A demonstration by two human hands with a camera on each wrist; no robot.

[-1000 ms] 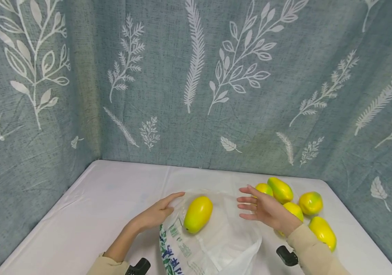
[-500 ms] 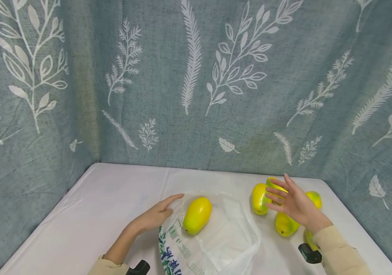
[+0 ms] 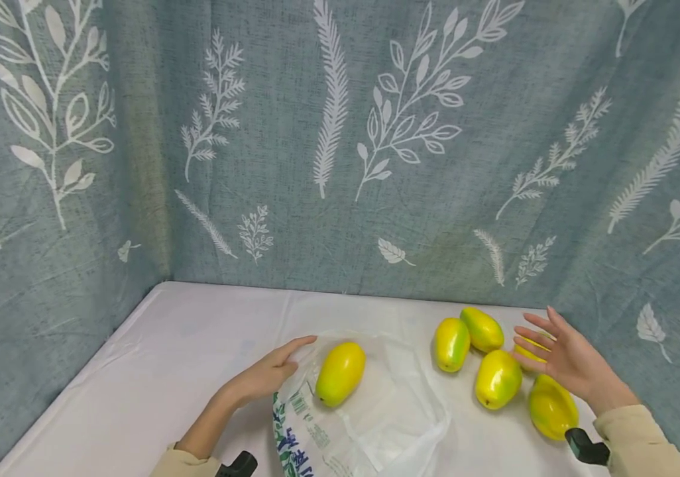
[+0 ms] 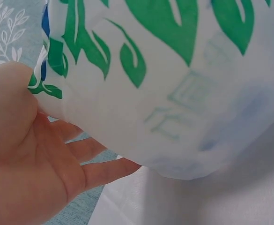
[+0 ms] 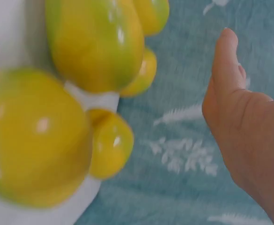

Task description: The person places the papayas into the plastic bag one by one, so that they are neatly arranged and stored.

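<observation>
A white plastic bag with green leaf print lies with its mouth spread on the table; one yellow-green mango is in its opening. My left hand holds the bag's left edge, and in the left wrist view the thumb and fingers lie either side of the printed plastic. Over at the right, my right hand is raised with spread fingers and nothing in it. It overlaps one mango in the head view, with another mango just below it.
Left of the right hand are three more mangoes, a front one, a left one and a back one. A white cloth covers the table. A leaf-patterned curtain encloses the back and sides.
My right hand has moved from beside the bag rightward past the mangoes, uncovering the left and front ones. The left hand and the mango in the bag have stayed put.
</observation>
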